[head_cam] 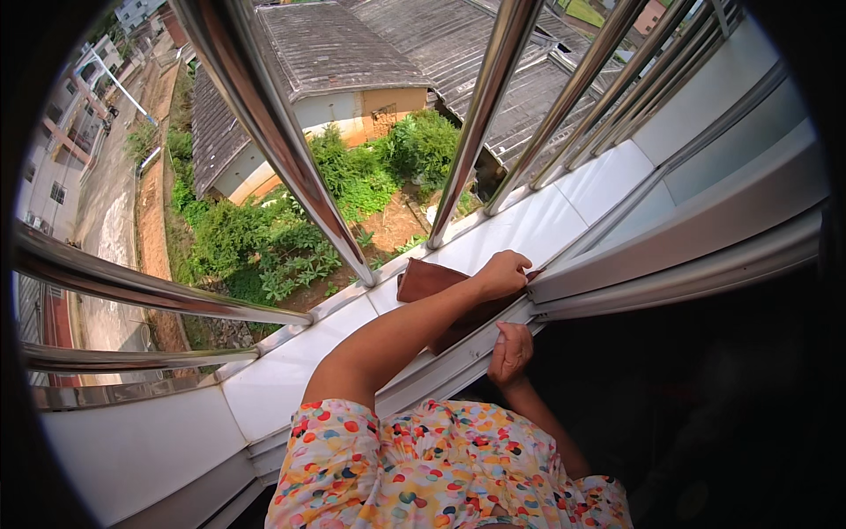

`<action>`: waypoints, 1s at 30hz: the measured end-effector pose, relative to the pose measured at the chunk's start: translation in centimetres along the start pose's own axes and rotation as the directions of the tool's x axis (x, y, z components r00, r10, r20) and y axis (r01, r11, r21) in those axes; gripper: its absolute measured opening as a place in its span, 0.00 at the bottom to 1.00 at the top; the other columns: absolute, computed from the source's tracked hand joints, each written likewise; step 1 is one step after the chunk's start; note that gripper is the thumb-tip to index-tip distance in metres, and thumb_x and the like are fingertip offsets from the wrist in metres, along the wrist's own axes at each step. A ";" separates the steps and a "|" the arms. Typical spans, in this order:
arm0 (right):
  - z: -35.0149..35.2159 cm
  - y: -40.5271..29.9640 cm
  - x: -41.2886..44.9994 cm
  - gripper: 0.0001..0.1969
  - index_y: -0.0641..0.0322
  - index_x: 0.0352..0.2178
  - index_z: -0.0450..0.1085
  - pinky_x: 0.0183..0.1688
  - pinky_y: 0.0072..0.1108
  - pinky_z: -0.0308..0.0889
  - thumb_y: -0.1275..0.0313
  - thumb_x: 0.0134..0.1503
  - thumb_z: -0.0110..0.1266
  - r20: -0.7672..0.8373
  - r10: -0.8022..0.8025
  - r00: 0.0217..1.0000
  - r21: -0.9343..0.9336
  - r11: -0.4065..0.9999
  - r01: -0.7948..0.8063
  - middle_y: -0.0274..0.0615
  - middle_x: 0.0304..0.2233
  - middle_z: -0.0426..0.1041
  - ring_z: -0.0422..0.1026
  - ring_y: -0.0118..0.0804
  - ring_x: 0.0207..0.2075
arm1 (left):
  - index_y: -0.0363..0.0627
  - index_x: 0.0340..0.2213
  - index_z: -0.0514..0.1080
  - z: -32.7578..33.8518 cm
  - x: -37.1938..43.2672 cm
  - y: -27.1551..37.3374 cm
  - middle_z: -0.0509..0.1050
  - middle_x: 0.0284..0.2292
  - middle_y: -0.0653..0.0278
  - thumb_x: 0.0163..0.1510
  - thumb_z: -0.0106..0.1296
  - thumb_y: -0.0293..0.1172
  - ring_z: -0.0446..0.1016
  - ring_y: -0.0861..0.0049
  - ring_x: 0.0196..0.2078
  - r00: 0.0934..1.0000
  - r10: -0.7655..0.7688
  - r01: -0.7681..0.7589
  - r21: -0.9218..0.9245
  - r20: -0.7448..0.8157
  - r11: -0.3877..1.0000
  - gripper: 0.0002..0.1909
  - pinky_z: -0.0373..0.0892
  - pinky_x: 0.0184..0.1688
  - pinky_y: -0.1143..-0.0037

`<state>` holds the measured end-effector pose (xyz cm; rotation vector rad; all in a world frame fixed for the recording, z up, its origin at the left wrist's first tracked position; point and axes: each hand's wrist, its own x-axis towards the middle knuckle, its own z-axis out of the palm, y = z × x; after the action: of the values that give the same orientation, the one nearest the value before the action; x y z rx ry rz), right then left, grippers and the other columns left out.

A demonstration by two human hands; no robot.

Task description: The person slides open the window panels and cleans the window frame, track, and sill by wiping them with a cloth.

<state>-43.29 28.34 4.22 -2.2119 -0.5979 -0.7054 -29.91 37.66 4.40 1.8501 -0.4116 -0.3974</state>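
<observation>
A brown cloth (429,280) lies bunched on the white tiled sill (529,221), one corner standing up and its lower part hanging over the window track. My left hand (505,274) reaches across and is closed on the far end of this cloth, beside the edge of the sliding window sash (661,241). My left forearm covers the cloth's middle. Just inside the metal window track (462,364), my right hand (511,350) is raised with its fingers curled, close to the sash's lower corner. Nothing shows in it.
Shiny metal security bars (476,132) line the sill's outer edge. Beyond and below them are green shrubs (231,238), tiled roofs (344,53) and a road (109,198). The room on the right is dark.
</observation>
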 end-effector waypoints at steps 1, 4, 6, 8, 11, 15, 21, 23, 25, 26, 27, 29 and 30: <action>0.0 0.0 0.0 0.10 0.69 0.32 0.64 0.30 0.29 0.61 0.82 0.46 0.40 -0.001 0.000 1.000 0.000 1.000 0.000 0.49 0.25 0.66 0.65 0.46 0.25 | 0.39 0.34 0.72 -0.2 -0.2 -0.1 0.73 0.25 0.52 0.38 0.47 0.26 0.72 0.67 0.29 0.998 -0.024 0.023 0.016 0.057 1.000 0.17 0.66 0.34 0.77; 0.1 0.0 0.0 0.10 0.68 0.33 0.64 0.31 0.31 0.61 0.80 0.47 0.40 0.007 -0.002 1.000 -0.001 1.000 0.002 0.48 0.25 0.67 0.66 0.46 0.25 | 0.38 0.34 0.71 -0.1 -0.7 -1.2 0.72 0.26 0.52 0.37 0.49 0.29 0.71 0.65 0.30 0.991 0.043 -0.053 0.080 0.125 0.995 0.17 0.65 0.35 0.76; 0.2 0.1 -0.1 0.10 0.68 0.33 0.64 0.30 0.31 0.61 0.80 0.46 0.40 0.001 -0.019 1.000 -0.020 1.000 0.019 0.48 0.25 0.67 0.66 0.46 0.25 | 0.36 0.33 0.70 0.4 -1.4 -1.7 0.68 0.27 0.52 0.39 0.49 0.30 0.68 0.61 0.31 0.980 0.169 -0.186 0.180 0.107 0.966 0.16 0.64 0.35 0.74; 0.1 0.1 0.0 0.10 0.68 0.33 0.64 0.30 0.30 0.61 0.81 0.46 0.40 -0.005 -0.020 1.000 -0.023 1.000 0.020 0.49 0.25 0.67 0.65 0.46 0.25 | 0.36 0.31 0.70 0.6 -1.4 -1.8 0.67 0.27 0.51 0.41 0.47 0.29 0.68 0.59 0.30 0.963 0.245 -0.264 0.235 0.110 0.935 0.14 0.64 0.34 0.72; 0.1 0.0 0.0 0.11 0.69 0.33 0.64 0.30 0.30 0.61 0.82 0.46 0.40 0.003 -0.017 1.000 -0.017 1.000 0.017 0.49 0.25 0.66 0.65 0.46 0.25 | 0.34 0.28 0.70 0.4 -1.3 -1.1 0.66 0.25 0.50 0.46 0.44 0.28 0.67 0.55 0.30 0.950 0.267 -0.306 0.302 0.162 0.903 0.10 0.63 0.33 0.69; 0.1 0.0 0.1 0.11 0.68 0.33 0.64 0.30 0.31 0.61 0.80 0.46 0.40 0.006 -0.028 1.000 -0.021 0.999 0.028 0.49 0.25 0.66 0.65 0.47 0.25 | 0.33 0.24 0.68 0.2 -1.1 -1.2 0.66 0.25 0.50 0.52 0.39 0.30 0.67 0.53 0.30 0.940 0.235 -0.310 0.330 0.248 0.892 0.12 0.62 0.33 0.66; -0.2 -0.1 0.1 0.11 0.68 0.33 0.64 0.30 0.31 0.60 0.79 0.45 0.40 0.016 -0.018 1.000 -0.027 0.999 0.019 0.49 0.25 0.66 0.65 0.47 0.25 | 0.34 0.23 0.67 -0.3 -3.7 1.0 0.69 0.26 0.51 0.55 0.36 0.35 0.68 0.53 0.30 0.969 0.147 -0.216 0.394 0.198 0.893 0.16 0.63 0.33 0.66; 0.0 -0.2 0.3 0.11 0.67 0.33 0.64 0.30 0.31 0.60 0.79 0.45 0.40 0.017 -0.018 1.000 -0.027 0.999 0.018 0.49 0.25 0.66 0.65 0.47 0.25 | 0.34 0.22 0.68 0.4 -2.9 -0.7 0.69 0.25 0.52 0.50 0.41 0.31 0.68 0.54 0.30 0.972 0.179 -0.227 0.395 0.154 0.890 0.12 0.64 0.32 0.66; 0.0 -0.3 0.3 0.11 0.67 0.33 0.64 0.30 0.31 0.60 0.79 0.45 0.40 0.020 -0.018 1.000 -0.024 1.000 0.019 0.49 0.25 0.66 0.65 0.47 0.25 | 0.36 0.19 0.70 0.5 -1.7 -1.5 0.70 0.21 0.52 0.41 0.46 0.24 0.71 0.58 0.27 0.984 0.172 -0.176 0.283 0.037 0.943 0.05 0.66 0.28 0.69; 0.0 -0.3 0.3 0.11 0.67 0.33 0.64 0.30 0.31 0.60 0.79 0.45 0.40 0.021 -0.018 1.000 -0.016 1.000 0.019 0.49 0.25 0.66 0.65 0.47 0.25 | 0.36 0.19 0.70 0.8 -1.2 -1.8 0.70 0.21 0.52 0.41 0.46 0.24 0.71 0.58 0.27 0.985 0.171 -0.173 0.284 0.034 0.943 0.05 0.66 0.28 0.69; 0.0 -0.2 0.2 0.11 0.67 0.33 0.64 0.30 0.31 0.60 0.79 0.45 0.40 0.019 -0.014 1.000 -0.013 1.000 0.014 0.49 0.25 0.67 0.65 0.47 0.25 | 0.37 0.19 0.71 0.9 -0.9 -1.5 0.71 0.19 0.52 0.37 0.46 0.21 0.71 0.61 0.24 0.990 0.135 -0.125 0.189 -0.037 0.974 0.05 0.66 0.26 0.71; 0.1 -0.1 0.2 0.11 0.68 0.32 0.64 0.30 0.31 0.60 0.79 0.45 0.40 0.012 -0.016 1.000 -0.014 1.000 0.016 0.49 0.25 0.67 0.65 0.47 0.25 | 0.38 0.18 0.73 0.7 -0.1 -1.1 0.71 0.17 0.52 0.33 0.46 0.19 0.72 0.64 0.22 0.991 0.091 -0.082 0.089 -0.100 0.993 0.07 0.67 0.24 0.73; 0.1 0.0 0.1 0.11 0.68 0.32 0.64 0.30 0.31 0.60 0.79 0.45 0.40 0.007 -0.021 1.000 -0.014 1.000 0.021 0.49 0.25 0.67 0.65 0.47 0.25 | 0.39 0.20 0.73 0.3 0.3 -0.9 0.71 0.17 0.52 0.33 0.46 0.19 0.72 0.66 0.20 0.995 0.068 -0.061 0.094 -0.072 0.994 0.09 0.67 0.24 0.74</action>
<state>-43.18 28.47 4.27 -2.2249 -0.6220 -0.7156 -29.69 37.47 3.46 1.9290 -0.4437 -0.2679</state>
